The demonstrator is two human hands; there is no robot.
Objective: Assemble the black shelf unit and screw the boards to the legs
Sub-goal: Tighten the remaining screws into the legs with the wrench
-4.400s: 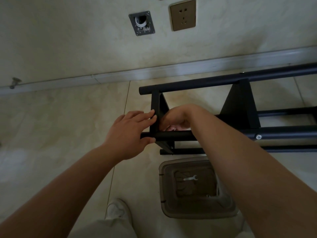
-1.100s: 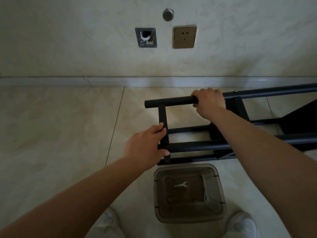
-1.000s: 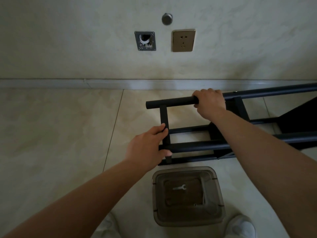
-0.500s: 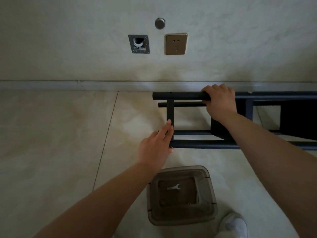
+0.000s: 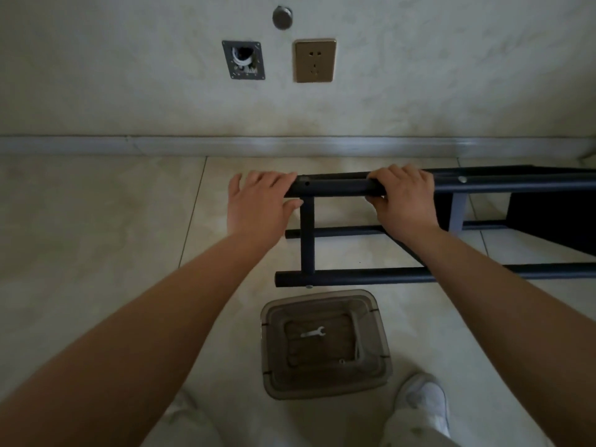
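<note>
You have one view, from your head, wide-angle and tilted forward and down. It faces the wall (image 5: 419, 75) and takes in the floor (image 5: 96, 221) at its foot. Your forearms reach in from the bottom edge, close to the lens; your shoe (image 5: 424, 401) shows bottom right.

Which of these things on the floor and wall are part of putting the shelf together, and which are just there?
Part of the job:
black shelf frame, lying on its side
right hand, gripping the top leg tube
left hand, fingers straight at the tube's end
small wrench in the plastic bin

Just there:
wall socket
open wall box
round wall cap
</note>
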